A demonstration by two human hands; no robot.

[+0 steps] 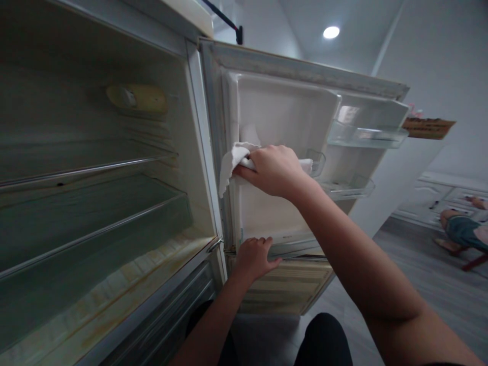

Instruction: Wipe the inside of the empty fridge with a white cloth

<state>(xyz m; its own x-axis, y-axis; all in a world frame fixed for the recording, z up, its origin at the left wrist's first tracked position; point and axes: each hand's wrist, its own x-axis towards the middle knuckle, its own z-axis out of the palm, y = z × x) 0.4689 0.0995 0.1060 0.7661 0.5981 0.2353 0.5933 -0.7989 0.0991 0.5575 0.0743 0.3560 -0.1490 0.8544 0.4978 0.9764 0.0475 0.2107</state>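
A white cloth [231,161] is bunched in my right hand [276,168], whose fingers are closed around it. That hand is at the inner face of the open fridge door [282,112], beside a small clear door shelf [316,161]. One edge of the cloth hangs down toward the door's hinge side. Lower down, my left hand [254,258] rests by the bottom of the upper door, fingers and thumb apart, holding nothing. Its fingertips are near the clear bottom door bin [292,249].
To the left is the fridge interior with glass shelves [152,203] and a yellowed lamp cover [137,98]. A lower door [282,284] also stands open. Clear bins [366,134] line the door's right side. A cardboard box [429,127] and a seated person [463,229] are at right.
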